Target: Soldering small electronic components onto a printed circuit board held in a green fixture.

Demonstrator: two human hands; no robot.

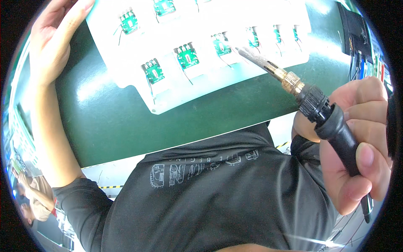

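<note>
My right hand (363, 138) is wrapped round the black handle of a soldering iron (312, 101). Its metal tip points up and left, over the near side of a white board (126, 69). Several small green circuit boards (187, 56) with thin wires sit on that board in two rows. The iron's tip appears closest to one circuit board (222, 44) in the near row, but I cannot tell whether they touch. At the far left corner, my left hand (52, 40) has its thumb on the white board's edge. The tips of its other fingers are cut off by the view.
The white board lies on a green tabletop (189, 122), whose front edge runs close to my body. A black object with cables (357, 33) stands at the right. At the lower left rim another person (40, 197) is at work beside a bench.
</note>
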